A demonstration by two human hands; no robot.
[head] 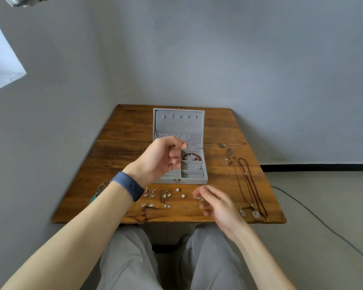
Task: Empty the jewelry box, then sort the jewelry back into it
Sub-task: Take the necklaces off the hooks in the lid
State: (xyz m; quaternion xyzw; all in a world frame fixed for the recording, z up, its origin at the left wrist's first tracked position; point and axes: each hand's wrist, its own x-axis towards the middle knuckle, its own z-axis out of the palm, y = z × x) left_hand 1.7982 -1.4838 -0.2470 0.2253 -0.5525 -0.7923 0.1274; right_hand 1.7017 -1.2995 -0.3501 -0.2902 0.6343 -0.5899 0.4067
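Head view: left hand [162,158] pinches silver piece [171,147]; right hand [215,204] unclear; two pearls [178,189].

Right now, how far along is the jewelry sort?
Done: red bead bracelet and silver bangle lie in the jewelry box's right compartments. In hand: left hand pinches a small silvery piece over the box; right hand hovers by the earrings, grip unclear. Left: those earrings in front of the box, necklaces to its right.
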